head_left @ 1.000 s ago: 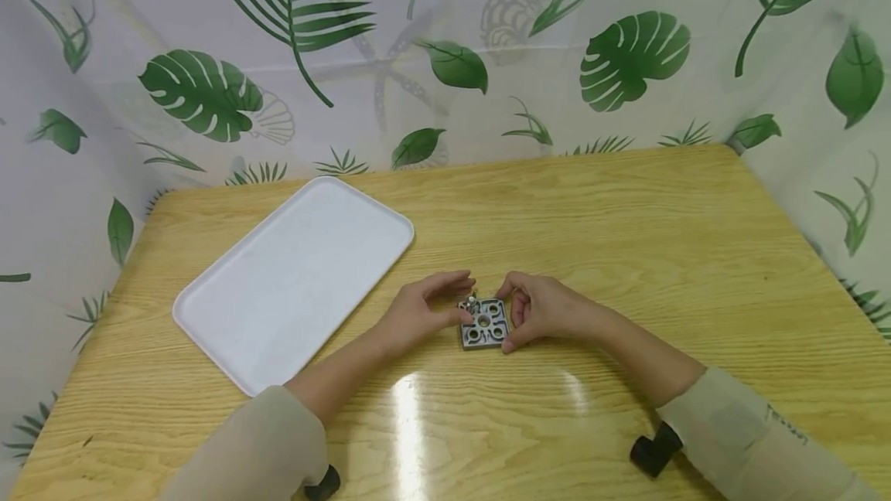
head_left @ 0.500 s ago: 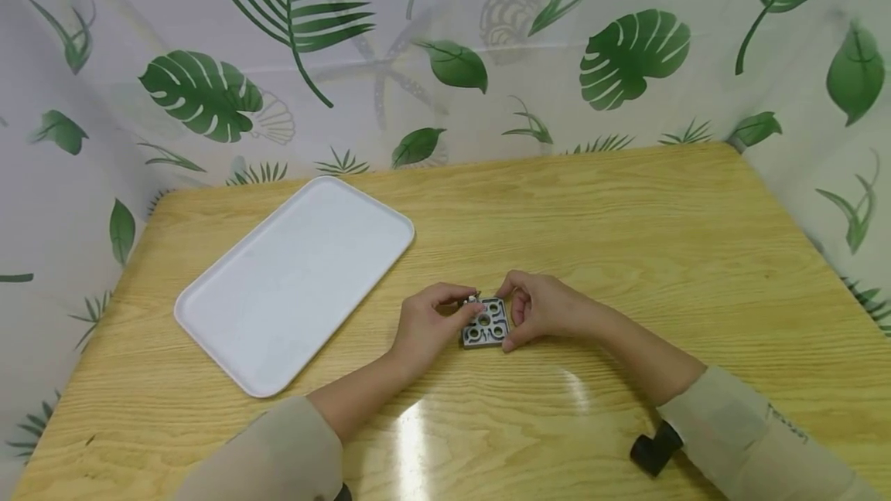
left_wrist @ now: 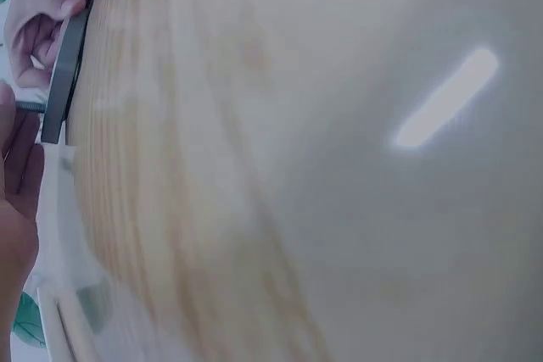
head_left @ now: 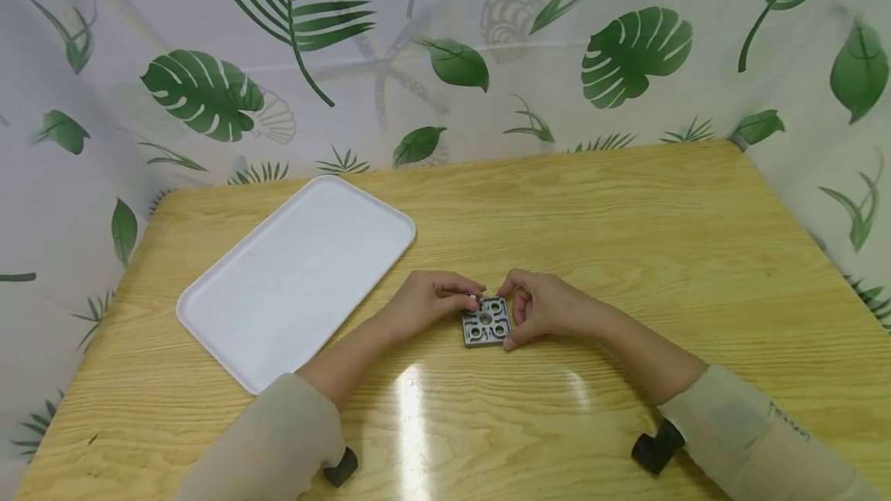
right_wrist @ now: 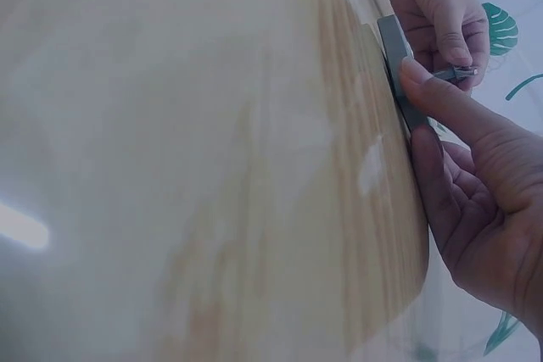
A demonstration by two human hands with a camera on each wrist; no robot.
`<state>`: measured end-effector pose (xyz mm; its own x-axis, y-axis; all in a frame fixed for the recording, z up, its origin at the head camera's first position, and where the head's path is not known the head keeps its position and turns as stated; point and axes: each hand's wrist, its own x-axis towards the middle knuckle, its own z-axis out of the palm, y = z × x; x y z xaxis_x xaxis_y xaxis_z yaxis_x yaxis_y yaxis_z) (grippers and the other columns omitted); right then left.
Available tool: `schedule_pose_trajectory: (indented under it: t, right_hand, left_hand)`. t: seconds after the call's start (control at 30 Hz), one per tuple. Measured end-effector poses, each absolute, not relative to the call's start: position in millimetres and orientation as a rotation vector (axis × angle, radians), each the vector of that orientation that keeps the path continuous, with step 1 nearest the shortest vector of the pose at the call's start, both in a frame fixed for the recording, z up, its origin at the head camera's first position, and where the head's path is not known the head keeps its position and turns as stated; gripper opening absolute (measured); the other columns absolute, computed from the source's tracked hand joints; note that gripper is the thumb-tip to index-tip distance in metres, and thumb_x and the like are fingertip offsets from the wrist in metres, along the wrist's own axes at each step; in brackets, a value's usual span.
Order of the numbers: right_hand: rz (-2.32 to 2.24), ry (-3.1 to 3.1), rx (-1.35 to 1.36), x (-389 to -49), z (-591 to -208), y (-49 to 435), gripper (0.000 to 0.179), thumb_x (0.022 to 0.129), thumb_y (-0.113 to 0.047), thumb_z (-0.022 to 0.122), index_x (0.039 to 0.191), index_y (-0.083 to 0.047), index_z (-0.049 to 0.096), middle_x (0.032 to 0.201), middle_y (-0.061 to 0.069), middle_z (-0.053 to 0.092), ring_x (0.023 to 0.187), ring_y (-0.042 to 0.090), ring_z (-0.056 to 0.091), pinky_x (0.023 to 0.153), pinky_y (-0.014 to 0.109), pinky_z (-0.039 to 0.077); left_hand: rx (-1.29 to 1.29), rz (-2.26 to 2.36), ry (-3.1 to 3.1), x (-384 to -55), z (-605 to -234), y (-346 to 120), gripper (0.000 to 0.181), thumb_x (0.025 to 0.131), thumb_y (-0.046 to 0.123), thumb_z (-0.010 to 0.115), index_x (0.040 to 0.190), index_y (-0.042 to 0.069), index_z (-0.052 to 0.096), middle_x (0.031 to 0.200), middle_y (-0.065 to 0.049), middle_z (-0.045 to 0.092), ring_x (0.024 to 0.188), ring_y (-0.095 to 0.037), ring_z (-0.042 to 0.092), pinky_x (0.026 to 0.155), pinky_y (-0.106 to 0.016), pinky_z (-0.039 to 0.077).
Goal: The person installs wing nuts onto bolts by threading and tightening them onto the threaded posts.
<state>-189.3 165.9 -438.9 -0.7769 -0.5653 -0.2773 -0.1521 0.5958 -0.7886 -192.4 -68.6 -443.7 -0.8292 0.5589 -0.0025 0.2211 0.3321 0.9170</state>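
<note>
A square grey metal plate (head_left: pixel 486 325) with several round holes lies on the wooden table. My right hand (head_left: pixel 546 306) grips its right side between thumb and fingers. At the plate's far left corner my left hand (head_left: pixel 426 304) pinches a small screw. In the left wrist view the threaded shank of the screw (left_wrist: pixel 30 107) stands out from the plate's face. The right wrist view shows the plate (right_wrist: pixel 395 57) edge-on, with the screw's end (right_wrist: pixel 465 72) between the left fingers. How deep the screw sits in the hole is hidden.
A white rectangular tray (head_left: pixel 295 277) lies to the left on the wooden table (head_left: pixel 626 223), near the left forearm. Leaf-patterned cloth (head_left: pixel 390 60) hangs behind the table and at both sides. Black wrist devices (head_left: pixel 657 447) show under the sleeves.
My left hand has closed from loosely spread fingers into a pinch on the screw, shifting slightly at the corner. The right hand and the plate have stayed almost still.
</note>
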Motion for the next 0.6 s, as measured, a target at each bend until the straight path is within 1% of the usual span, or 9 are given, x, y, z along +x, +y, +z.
schedule_pose_trajectory:
  t: [0.17, 0.27, 0.37, 0.47, 0.53, 0.6]
  right_hand:
    - [-1.071, 2.313, -0.574, -190, -438, 165, 0.064, 0.064, -0.024, 0.088, 0.111, -0.002, 0.051, 0.071, 0.002, 0.059, 0.062, 0.014, 0.053, 0.057, 0.025, 0.044]
    - [-1.075, 2.312, -0.573, -191, -438, 165, 0.064, 0.064, -0.024, 0.088, 0.112, -0.003, 0.052, 0.071, 0.002, 0.059, 0.061, 0.014, 0.053, 0.057, 0.025, 0.044]
    - [-1.086, 2.308, -0.561, -191, -439, 165, 0.064, 0.063, -0.024, 0.089, 0.111, -0.003, 0.052, 0.070, 0.002, 0.059, 0.061, 0.014, 0.053, 0.057, 0.025, 0.044]
    - [-1.096, 2.305, -0.560, -190, -439, 166, 0.063, 0.063, -0.022, 0.089, 0.111, -0.002, 0.052, 0.070, 0.002, 0.059, 0.062, 0.014, 0.054, 0.057, 0.025, 0.045]
    - [-1.105, 2.304, -0.560, -190, -439, 166, 0.063, 0.063, -0.022, 0.089, 0.111, -0.003, 0.052, 0.071, 0.002, 0.059, 0.062, 0.015, 0.054, 0.057, 0.025, 0.046]
    - [-1.107, 2.307, -0.569, -190, -439, 166, 0.063, 0.063, -0.022, 0.089, 0.112, -0.003, 0.052, 0.071, 0.002, 0.059, 0.062, 0.015, 0.054, 0.057, 0.025, 0.046]
  left_hand:
    - [0.720, 1.451, 2.225, -200, -443, -73, 0.026, 0.086, 0.022, 0.068, 0.108, 0.009, 0.071, 0.114, -0.002, 0.068, 0.108, -0.013, 0.062, 0.091, -0.025, 0.049]
    - [0.704, 1.465, 2.269, -198, -445, -74, 0.034, 0.083, 0.022, 0.071, 0.115, 0.010, 0.069, 0.117, -0.003, 0.067, 0.111, -0.015, 0.061, 0.094, -0.028, 0.048]
    - [0.630, 1.538, 2.388, -189, -448, -74, 0.043, 0.081, 0.026, 0.073, 0.120, 0.010, 0.066, 0.120, -0.003, 0.066, 0.113, -0.016, 0.060, 0.097, -0.030, 0.046]
    - [0.578, 1.671, 2.553, -175, -452, -71, 0.043, 0.078, 0.025, 0.076, 0.116, 0.006, 0.067, 0.116, -0.005, 0.067, 0.110, -0.018, 0.062, 0.095, -0.029, 0.048]
    - [0.656, 1.719, 2.694, -166, -454, -68, 0.039, 0.077, 0.019, 0.077, 0.111, 0.002, 0.069, 0.112, -0.008, 0.068, 0.106, -0.020, 0.064, 0.091, -0.027, 0.050]
    - [0.787, 1.719, 2.826, -159, -455, -65, 0.036, 0.075, 0.013, 0.077, 0.107, -0.002, 0.069, 0.108, -0.012, 0.069, 0.102, -0.023, 0.066, 0.086, -0.025, 0.052]
